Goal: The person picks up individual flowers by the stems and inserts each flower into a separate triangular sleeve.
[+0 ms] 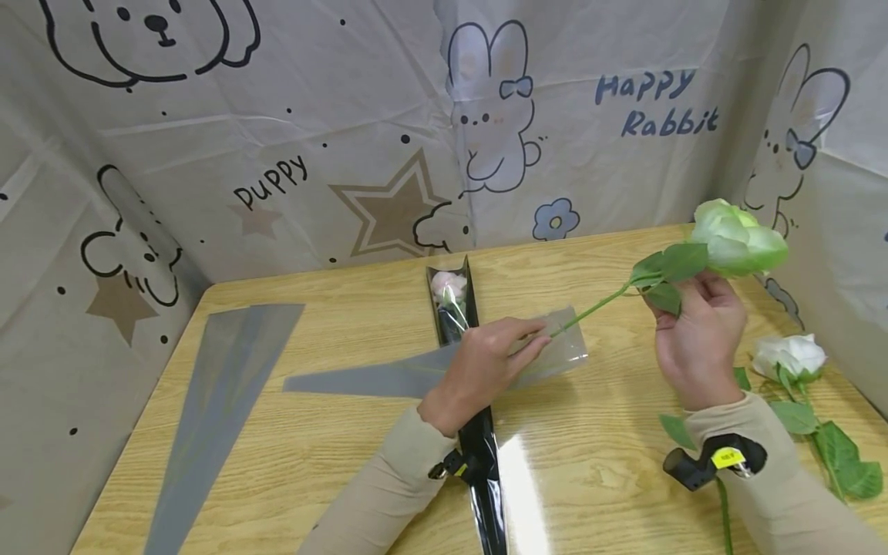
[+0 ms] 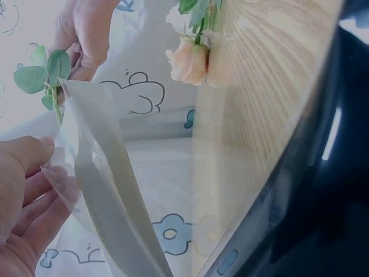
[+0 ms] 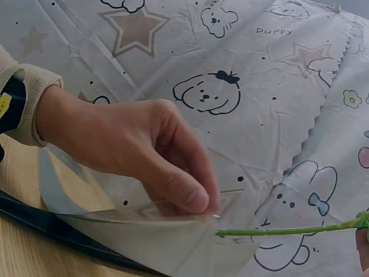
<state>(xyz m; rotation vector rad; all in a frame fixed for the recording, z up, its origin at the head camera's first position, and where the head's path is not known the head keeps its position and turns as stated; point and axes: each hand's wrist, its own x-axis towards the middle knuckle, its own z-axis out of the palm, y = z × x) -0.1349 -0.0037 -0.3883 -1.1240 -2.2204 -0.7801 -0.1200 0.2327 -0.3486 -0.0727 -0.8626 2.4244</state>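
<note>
A pale cloth backdrop (image 1: 388, 77) printed with rabbits, puppies and stars stands behind and beside a wood-grained table (image 1: 291, 455). Down the table's middle lies a long black sleeve (image 1: 479, 443), a pink rose (image 1: 447, 287) showing at its wide far end. Near the left edge lies a loose grey sleeve (image 1: 222, 408), wide end away from the person. A second, translucent sleeve (image 1: 388, 374) crosses above the black one, its clear mouth to the right (whether the two touch, I cannot tell).

The green-white flower (image 1: 738, 239) is raised at the right, its stem slanting down into that clear mouth, the bloom and leaves well outside. Beyond the right forearm, a white rose (image 1: 789, 357) lies on the table with its leafy stem. The left wrist view also shows a peach rose (image 2: 190, 60).

The right hand (image 1: 701, 339) has its fingers curled round the flower's stem just under the bloom. The left hand (image 1: 479, 366) pinches the translucent sleeve near its mouth between thumb and fingers. Smallest are the black wrist cameras (image 1: 714, 461), one on each cuff.
</note>
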